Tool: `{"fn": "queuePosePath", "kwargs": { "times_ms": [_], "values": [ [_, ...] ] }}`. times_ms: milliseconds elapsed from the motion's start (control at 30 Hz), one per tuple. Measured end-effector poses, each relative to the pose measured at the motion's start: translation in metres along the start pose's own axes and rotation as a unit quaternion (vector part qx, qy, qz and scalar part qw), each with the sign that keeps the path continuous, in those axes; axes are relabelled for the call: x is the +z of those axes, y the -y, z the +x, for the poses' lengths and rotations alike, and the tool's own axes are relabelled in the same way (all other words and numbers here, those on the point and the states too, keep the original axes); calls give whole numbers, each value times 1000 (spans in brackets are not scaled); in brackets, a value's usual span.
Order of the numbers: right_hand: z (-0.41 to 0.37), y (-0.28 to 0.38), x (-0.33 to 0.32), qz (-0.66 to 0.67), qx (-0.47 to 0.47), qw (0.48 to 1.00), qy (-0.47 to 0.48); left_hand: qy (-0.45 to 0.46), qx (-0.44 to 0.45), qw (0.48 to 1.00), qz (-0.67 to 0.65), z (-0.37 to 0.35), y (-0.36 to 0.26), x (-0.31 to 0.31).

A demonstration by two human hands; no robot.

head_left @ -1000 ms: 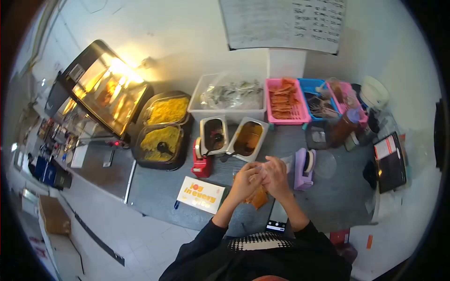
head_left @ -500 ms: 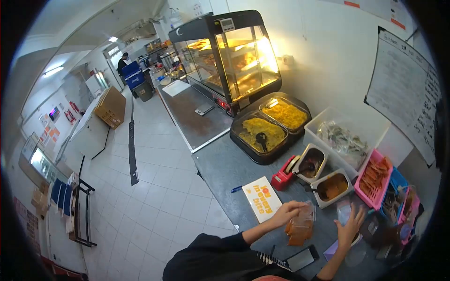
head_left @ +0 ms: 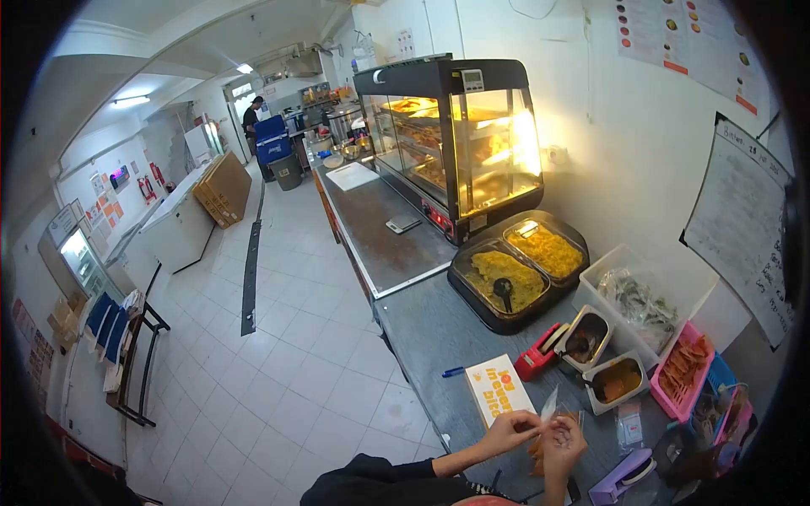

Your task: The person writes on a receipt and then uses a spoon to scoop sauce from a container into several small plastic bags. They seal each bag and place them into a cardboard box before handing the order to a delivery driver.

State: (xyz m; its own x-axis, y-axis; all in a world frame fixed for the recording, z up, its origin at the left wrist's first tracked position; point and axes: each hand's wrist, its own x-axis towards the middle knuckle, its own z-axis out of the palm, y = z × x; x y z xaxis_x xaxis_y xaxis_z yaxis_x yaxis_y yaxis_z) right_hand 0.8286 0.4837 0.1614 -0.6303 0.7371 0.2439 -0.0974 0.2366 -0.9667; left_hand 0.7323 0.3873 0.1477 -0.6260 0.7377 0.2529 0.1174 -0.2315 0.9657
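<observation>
My left hand [head_left: 513, 428] pinches the edge of a small clear plastic bag [head_left: 550, 405] with thumb and fingertips. Close against it, my right hand [head_left: 564, 443] has its fingers closed on the same bag. Under the hands, orange-brown packets [head_left: 537, 455] lie on the counter, largely covered. A white box printed "joy in every bite" [head_left: 498, 390] is just beyond my left hand. To the right of my right hand lie some clear plastic bags [head_left: 630, 426], with a purple stapler-like tool [head_left: 623, 477] nearer to me.
A red tape dispenser [head_left: 540, 354] stands beside two metal tubs of sauce [head_left: 614, 381]. Behind are a black tray with yellow food [head_left: 506, 282], a clear plastic bin [head_left: 629, 304] and a pink basket [head_left: 679, 371]. A lit food warmer [head_left: 456, 143] stands farther back. A person [head_left: 251, 126] is far off.
My right hand has moved left from beside the clear bags and closed on a small bag with my left hand. The camera view has shifted, so the counter appears farther right and lower.
</observation>
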Motion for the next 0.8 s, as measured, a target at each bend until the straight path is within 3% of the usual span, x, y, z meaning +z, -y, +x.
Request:
{"fn": "queuePosePath", "kwargs": {
  "times_ms": [100, 167, 267, 300, 367, 433, 500, 533, 600, 633, 733, 800],
  "values": [
    [2, -7, 9, -12, -13, 999, 49, -9, 10, 1000, 7, -3, 9, -10],
    [7, -20, 9, 63, 50, 994, 68, 1, 2, 999, -36, -4, 11, -18],
    [4, -10, 25, 108, 95, 988, 53, 37, -62, 997, 36, -5, 10, -35],
    [1, -1, 33, 112, 102, 988, 41, 33, -95, 995, 3, -7, 9, -37],
    [-5, 17, 47, -46, 5, 996, 81, 23, -162, 985, -61, -9, 5, -40],
    [-9, 20, 52, -195, -96, 968, 122, 16, -111, 989, 98, -9, 7, -40],
    [-9, 13, 57, -332, -198, 909, 159, 27, -50, 969, 242, -7, 4, -43],
    [-9, 3, 59, -330, -213, 908, 147, 38, -89, 951, 294, -6, -3, -43],
    [-5, 0, 55, -328, -210, 912, 130, 61, -162, 902, 395, -3, -19, -42],
    [-3, 0, 55, -328, -210, 913, 121, 75, -149, 912, 374, -2, -11, -43],
    [2, 20, 47, -161, -6, 972, 173, 110, -149, 919, 348, 1, 3, -46],
    [9, 21, 40, -228, -47, 967, 100, 122, -200, 898, 372, 5, -6, -45]
  ]
}}
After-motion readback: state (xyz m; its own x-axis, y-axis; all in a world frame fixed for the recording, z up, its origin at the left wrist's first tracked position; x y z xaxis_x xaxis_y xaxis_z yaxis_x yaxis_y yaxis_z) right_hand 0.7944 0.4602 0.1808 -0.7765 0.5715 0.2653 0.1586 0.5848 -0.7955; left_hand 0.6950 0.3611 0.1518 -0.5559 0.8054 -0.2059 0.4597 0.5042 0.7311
